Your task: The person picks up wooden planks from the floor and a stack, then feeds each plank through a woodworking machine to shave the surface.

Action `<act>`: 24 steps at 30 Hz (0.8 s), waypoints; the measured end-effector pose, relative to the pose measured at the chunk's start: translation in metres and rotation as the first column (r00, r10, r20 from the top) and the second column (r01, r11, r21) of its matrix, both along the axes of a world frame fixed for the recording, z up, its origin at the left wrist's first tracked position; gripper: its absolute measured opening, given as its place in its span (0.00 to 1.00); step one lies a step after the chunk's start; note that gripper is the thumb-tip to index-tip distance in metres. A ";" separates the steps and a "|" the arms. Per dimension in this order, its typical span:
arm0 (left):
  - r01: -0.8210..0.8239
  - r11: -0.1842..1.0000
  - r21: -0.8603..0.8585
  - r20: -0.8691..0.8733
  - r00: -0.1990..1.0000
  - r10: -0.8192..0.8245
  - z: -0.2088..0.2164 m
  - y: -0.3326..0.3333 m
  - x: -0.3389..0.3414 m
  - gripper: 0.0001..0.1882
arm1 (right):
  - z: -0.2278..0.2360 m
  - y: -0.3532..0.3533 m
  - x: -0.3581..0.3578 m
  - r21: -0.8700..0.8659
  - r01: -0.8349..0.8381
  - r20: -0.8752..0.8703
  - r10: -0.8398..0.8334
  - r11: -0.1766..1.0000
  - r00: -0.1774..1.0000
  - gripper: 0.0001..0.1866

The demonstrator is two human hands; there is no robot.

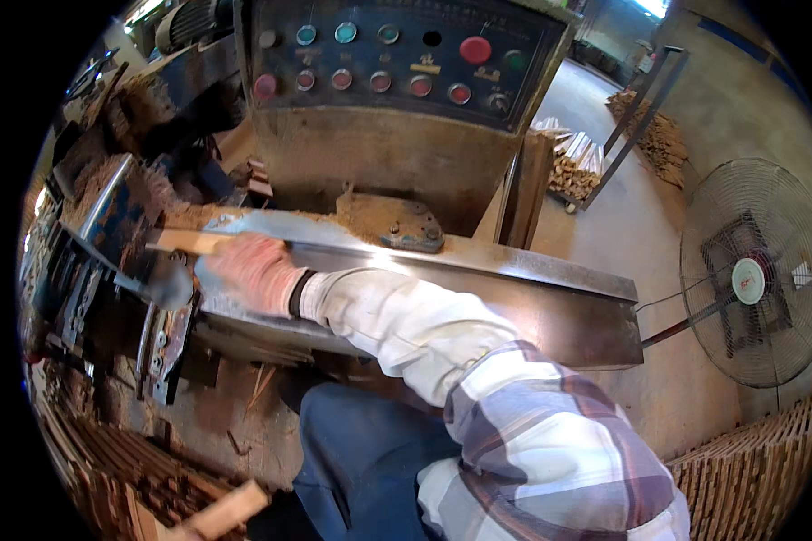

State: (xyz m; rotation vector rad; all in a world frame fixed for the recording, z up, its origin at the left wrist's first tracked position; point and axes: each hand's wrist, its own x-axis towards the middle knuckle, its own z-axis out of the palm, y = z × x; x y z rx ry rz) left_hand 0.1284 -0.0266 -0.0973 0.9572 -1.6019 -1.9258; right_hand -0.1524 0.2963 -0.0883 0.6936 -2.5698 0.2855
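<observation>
My right hand (254, 272), in a pinkish work glove, reaches left across the steel machine bed. It is closed at the end of a pale wooden strip (182, 241), and its fingers are partly smeared by motion. The strip lies along the bed, its far end by the sawdust-covered machine head (108, 194). My left hand is not in view. At the lower left, a short wooden piece (226, 512) sticks up at a slant over the stacked strips; whatever holds or supports it is hidden.
Above the bed stands a control panel (406, 63) with coloured buttons. A metal fence (478, 258) runs along the bed, and a sawdust-covered plate (388, 219) sits behind it. Wooden strips (758, 478) are stacked at both lower sides. A large fan (751, 279) stands right; a cart (573, 176) holds wood beyond.
</observation>
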 end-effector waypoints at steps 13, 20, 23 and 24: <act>0.778 0.588 0.224 -0.500 0.609 -0.615 -0.012 0.119 -0.115 0.35 | 0.051 0.171 0.262 0.092 0.298 0.293 -0.312 0.950 0.904 0.42; 0.276 0.927 0.256 -0.201 0.953 -0.228 -0.126 -0.072 -0.052 0.32 | -0.009 0.213 0.279 0.041 0.458 0.100 -0.460 0.888 0.882 0.37; -0.027 0.970 0.240 -0.139 0.988 0.062 -0.159 -0.152 0.008 0.28 | -0.015 0.177 0.215 -0.049 0.341 -0.121 -0.345 0.939 0.931 0.37; -0.151 0.967 0.205 -0.103 0.979 0.174 -0.156 -0.170 0.029 0.27 | -0.020 0.167 0.187 -0.134 0.284 -0.167 -0.304 0.949 0.938 0.36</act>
